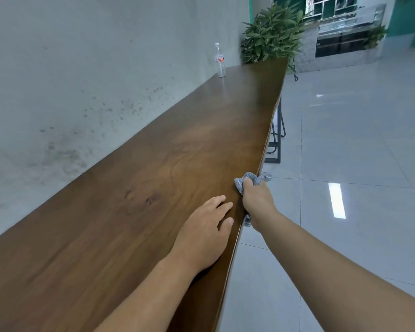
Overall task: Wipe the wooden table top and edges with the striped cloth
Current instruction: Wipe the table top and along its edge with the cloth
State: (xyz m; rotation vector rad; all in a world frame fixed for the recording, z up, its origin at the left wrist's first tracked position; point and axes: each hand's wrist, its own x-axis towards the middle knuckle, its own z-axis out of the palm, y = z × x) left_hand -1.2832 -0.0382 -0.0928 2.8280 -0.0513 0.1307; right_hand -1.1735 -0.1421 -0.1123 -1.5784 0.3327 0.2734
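A long, narrow wooden table (153, 164) runs from the near left to the far middle, along a grey wall. My right hand (258, 202) grips the bunched grey striped cloth (252, 179) and presses it against the table's right-hand edge; part of the cloth pokes out below my wrist. My left hand (205, 233) lies flat on the table top just left of it, palm down, fingers slightly spread, holding nothing.
A clear plastic water bottle (220, 61) stands upright at the table's far end near the wall. A leafy green plant (271, 34) rises behind that end. Black metal table legs (274, 142) show under the right edge. Glossy tiled floor (357, 140) stretches to the right.
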